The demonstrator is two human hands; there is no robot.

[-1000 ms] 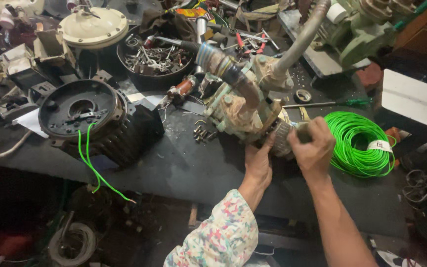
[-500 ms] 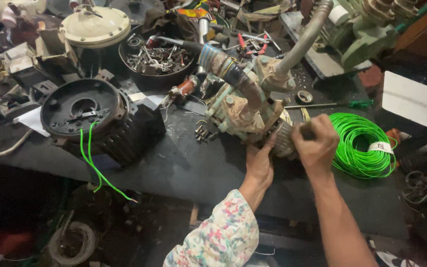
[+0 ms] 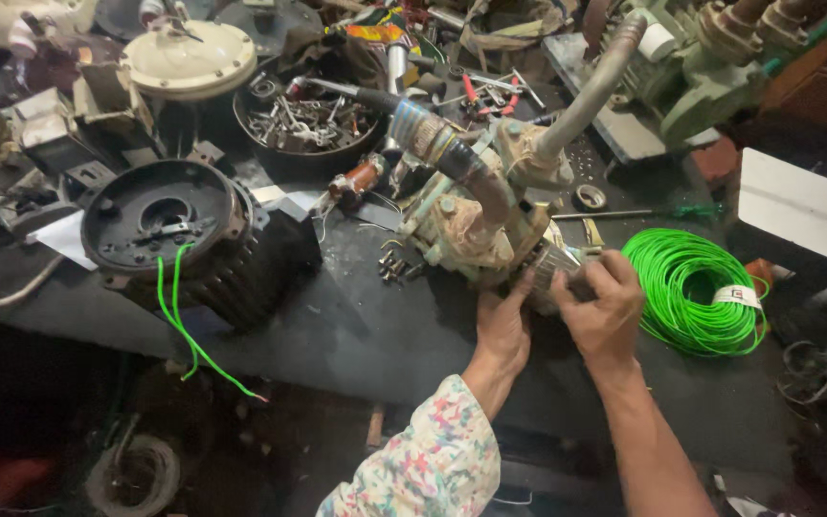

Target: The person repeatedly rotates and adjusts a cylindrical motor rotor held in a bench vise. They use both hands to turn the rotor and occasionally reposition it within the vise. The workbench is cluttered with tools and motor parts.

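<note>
Two hands, pump rotor angled up-left

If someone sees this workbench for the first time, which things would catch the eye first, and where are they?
The bright green wire coil at the right stands out most against the dark bench. Just left of it, the left hand and right hand grip the end of a worn pump with pipes at the centre. On the left sits a black motor housing with green wires hanging out.
</note>
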